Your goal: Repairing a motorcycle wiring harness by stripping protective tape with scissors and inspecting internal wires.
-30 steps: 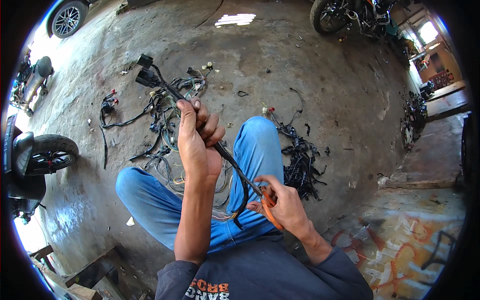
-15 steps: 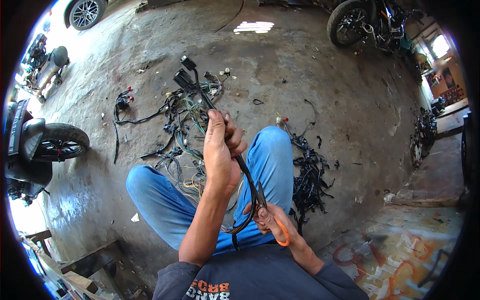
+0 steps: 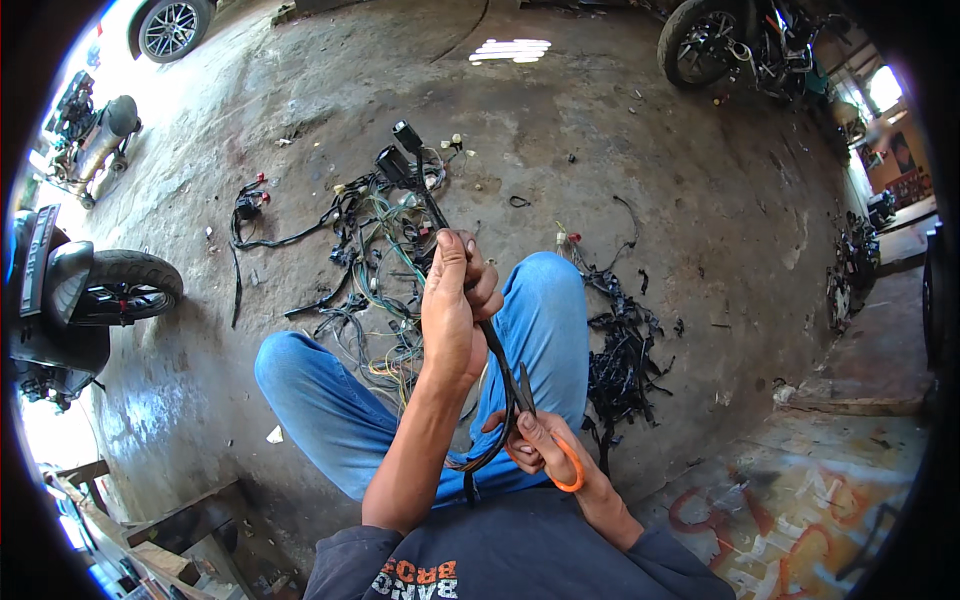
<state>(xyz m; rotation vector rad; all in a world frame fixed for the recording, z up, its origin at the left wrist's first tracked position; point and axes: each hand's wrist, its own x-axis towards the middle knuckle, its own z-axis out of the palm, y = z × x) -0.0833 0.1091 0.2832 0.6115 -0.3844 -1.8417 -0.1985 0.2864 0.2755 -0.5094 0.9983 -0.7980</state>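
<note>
My left hand is wrapped round a black-taped wiring harness above my knees. Two black connectors stick up from its far end. The harness curves down toward my lap, where bare coloured wires show at its lower end. In my right hand is a pair of scissors with orange handles, its dark blades pointing up alongside the harness. Whether the blades touch the tape is hard to tell. Beyond my left hand, a tangle of loose wires with small connectors spreads over the floor.
A heap of black tape scraps lies right of my right knee. Motorcycles stand at the left and far right. A car wheel shows at far left. Wooden boards are at lower left.
The harness and my left hand have shifted slightly right, its connectors tilting that way. The scissors' blades now show more plainly, pointing up beside the harness.
</note>
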